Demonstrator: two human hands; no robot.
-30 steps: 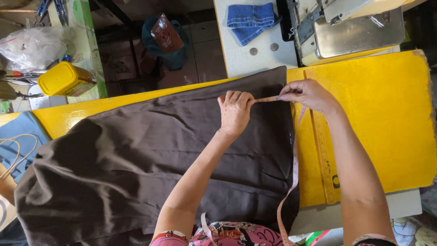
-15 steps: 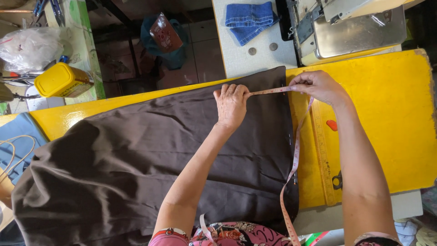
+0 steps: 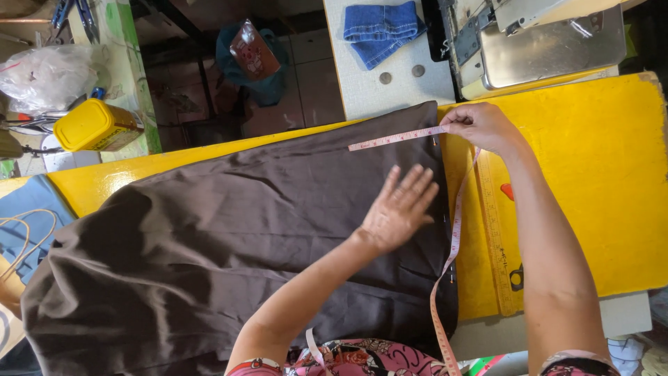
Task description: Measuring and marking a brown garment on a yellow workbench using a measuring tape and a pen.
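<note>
Both my hands work on the brown cloth (image 3: 229, 244): left hand (image 3: 398, 209) lies flat and open, right hand (image 3: 480, 125) pinches the measuring tape (image 3: 396, 138) near the counter's (image 3: 591, 174) far edge.

Head-worn view, straight down, close.

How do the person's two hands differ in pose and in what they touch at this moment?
The left hand lies flat, fingers spread, on the dark brown fabric; the right hand is curled, pinching the pink measuring tape at the fabric's edge. The left holds nothing; the right grips. Both are over the yellow table.
</note>
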